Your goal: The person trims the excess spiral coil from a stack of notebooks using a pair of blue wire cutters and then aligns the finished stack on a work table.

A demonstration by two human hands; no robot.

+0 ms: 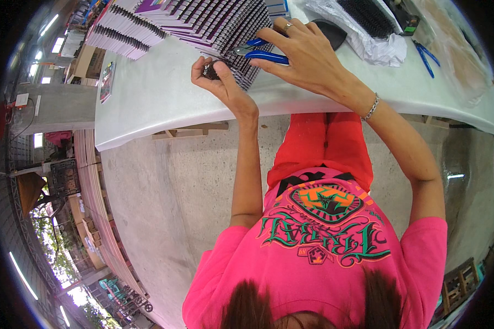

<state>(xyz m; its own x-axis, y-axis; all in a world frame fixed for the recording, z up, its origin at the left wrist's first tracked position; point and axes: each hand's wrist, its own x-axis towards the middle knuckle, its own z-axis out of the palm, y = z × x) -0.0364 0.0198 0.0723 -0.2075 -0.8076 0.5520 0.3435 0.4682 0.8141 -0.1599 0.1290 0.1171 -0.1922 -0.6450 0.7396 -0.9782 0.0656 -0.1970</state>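
Observation:
A row of spiral-bound booklets (203, 24) with purple and white covers lies fanned across the white table (148, 104). My left hand (220, 79) pinches the black wire binding at the near corner of the closest booklet (241, 74). My right hand (302, 49) rests just right of it on the booklets, gripping blue-handled pliers (266, 55) whose metal jaws point left toward the binding. A ring and a bracelet are on that hand and wrist.
A clear plastic bag of black wire coils (370, 24) lies at the back right, with a second pair of blue-handled pliers (425, 55) beside it. A single booklet (107, 82) sits near the table's left edge. Concrete floor (175, 192) lies below the table's front edge.

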